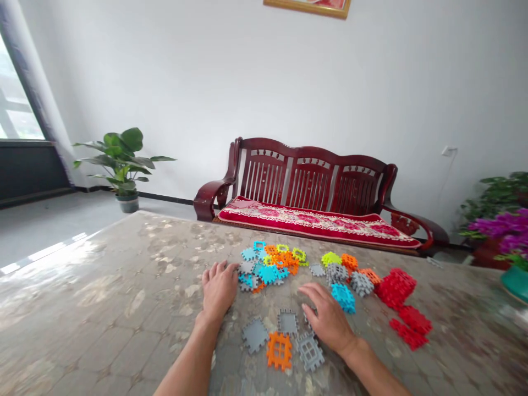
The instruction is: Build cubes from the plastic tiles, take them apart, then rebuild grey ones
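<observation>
My left hand (220, 289) rests on the table with its fingers spread, at the left edge of a mixed pile of interlocking plastic squares (270, 273) in blue, orange, grey and yellow-green. It holds nothing. Palm down, my right hand (326, 314) has thumb and forefinger apart, partly covering a grey piece (307, 318). Between my forearms lie a plain grey square (256, 335), another grey square (287, 321), an orange window-patterned square (279, 351) and a grey window-patterned square (311, 351).
Right of the pile are a blue stack (343, 297), grey stacks (362, 284) and red stacks (396, 287). A patterned cloth covers the table (124, 308). Beyond it stands a wooden bench (313, 184). A teal flowerpot (515, 281) is at the right edge.
</observation>
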A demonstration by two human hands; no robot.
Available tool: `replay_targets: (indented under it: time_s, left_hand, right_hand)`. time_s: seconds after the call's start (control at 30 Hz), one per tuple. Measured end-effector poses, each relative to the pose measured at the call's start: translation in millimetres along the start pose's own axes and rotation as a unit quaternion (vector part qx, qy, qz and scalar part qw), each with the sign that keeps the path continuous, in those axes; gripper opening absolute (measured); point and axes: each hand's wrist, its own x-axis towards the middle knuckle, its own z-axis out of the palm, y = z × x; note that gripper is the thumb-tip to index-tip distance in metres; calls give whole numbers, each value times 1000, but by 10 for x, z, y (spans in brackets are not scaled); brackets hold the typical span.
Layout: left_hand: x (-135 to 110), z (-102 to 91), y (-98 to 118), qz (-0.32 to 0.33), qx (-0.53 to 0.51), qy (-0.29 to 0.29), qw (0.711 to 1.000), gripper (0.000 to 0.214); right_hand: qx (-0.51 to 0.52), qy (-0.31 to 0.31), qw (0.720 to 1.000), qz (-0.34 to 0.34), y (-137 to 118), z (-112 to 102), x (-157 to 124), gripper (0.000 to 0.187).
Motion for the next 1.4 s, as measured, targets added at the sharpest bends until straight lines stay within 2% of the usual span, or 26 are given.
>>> replay_targets:
  time_s: [0.23,0.3,0.37,0.5,0.6,0.7,0.83,0.97,1.1,1.3,1.4]
  left_hand:
    - [20,28,37,85,-99,-27,991,42]
    - [6,45,44,109,-114,-34,987,47]
    - [-3,64,43,122,-129,-40,983,51]
    - [4,104,43,132,-162,-55,976,51]
    - [24,128,51,125,-186,-58,973,47]
    - [43,134,49,99,-220,-50,969,50]
    - [59,140,32,81,-258,-39,962,49]
    - [81,162,25,76,-281,-20,956,44]
    - [98,163,31,74,-301,-3,951,37]
    - [108,180,23,72,-303,-1,950,31]
    - [117,203,9,70,-297,-6,952,32]
  right_hand:
    - [-57,-110,992,17,-377,253,855,72]
    - [-61,-143,988,13,-416,345,1019,76]
    - [-52,-169,984,2,-432,417,1082,73]
    - [-27,-139,988,-53,-389,428,943,48]
    - [-19,-120,989,-81,-297,321,749,44]
    - [-13,-115,990,-79,-183,195,587,44]
    - [17,-72,997,-37,-40,129,471,38]
    - [70,-12,997,24,63,179,473,31]
    - [91,17,994,56,112,213,578,31]
    - [-21,87,996,9,-1,187,666,24]
    - [-39,82,996,-18,-129,202,594,24]
